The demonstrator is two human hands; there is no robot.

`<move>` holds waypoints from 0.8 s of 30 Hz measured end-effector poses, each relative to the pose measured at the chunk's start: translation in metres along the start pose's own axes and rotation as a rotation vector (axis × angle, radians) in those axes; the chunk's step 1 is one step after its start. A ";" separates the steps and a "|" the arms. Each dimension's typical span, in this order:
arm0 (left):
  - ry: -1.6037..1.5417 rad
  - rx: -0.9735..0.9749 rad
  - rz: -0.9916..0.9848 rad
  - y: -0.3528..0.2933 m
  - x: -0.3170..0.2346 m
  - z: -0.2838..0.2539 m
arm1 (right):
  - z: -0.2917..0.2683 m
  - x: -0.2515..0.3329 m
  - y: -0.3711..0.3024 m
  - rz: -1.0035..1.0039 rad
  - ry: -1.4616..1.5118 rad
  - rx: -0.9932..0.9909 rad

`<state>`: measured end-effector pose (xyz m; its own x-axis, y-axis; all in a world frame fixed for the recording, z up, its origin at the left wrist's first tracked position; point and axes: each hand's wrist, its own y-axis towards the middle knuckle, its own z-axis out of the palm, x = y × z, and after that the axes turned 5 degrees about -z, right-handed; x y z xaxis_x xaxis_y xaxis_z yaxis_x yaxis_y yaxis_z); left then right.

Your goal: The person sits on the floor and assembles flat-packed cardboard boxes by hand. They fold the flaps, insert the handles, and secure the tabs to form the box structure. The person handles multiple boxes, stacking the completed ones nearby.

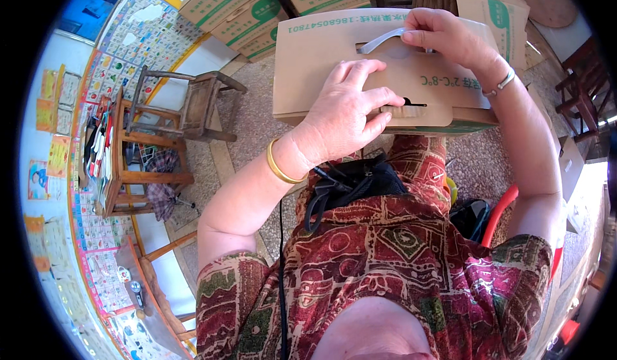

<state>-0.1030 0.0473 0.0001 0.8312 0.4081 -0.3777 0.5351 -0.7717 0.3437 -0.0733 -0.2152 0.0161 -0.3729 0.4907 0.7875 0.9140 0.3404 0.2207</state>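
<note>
A closed brown cardboard box (308, 80) with green print is in front of me, its lid facing up. My right hand (443, 37) is closed on the right end of a white plastic handle (380, 40), which bows up from a slot in the lid. My left hand (347, 103) rests on the lid with its fingers apart. Its index finger touches the lid by a small cut-out (406, 103) in the front flap. What lies inside the box is hidden.
More printed boxes (238, 22) are stacked beyond it on the left, and flattened cartons (498, 22) lean at the far right. A wooden chair (202, 106) is on the left. Dark wooden furniture (578, 90) stands at right, with a red curved tube (500, 213) nearer me.
</note>
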 end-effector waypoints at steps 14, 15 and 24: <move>-0.051 0.046 0.069 -0.003 0.010 -0.009 | 0.017 0.018 -0.016 0.041 -0.076 -0.144; -0.051 0.037 0.077 -0.003 0.009 -0.008 | 0.018 0.017 -0.018 0.037 -0.052 -0.159; -0.104 0.065 0.094 0.003 0.019 -0.010 | -0.006 0.009 -0.011 0.086 0.227 -0.118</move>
<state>-0.0846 0.0577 0.0022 0.8550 0.2829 -0.4347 0.4424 -0.8352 0.3268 -0.0855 -0.2196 0.0244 -0.2602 0.3170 0.9120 0.9579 0.2033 0.2026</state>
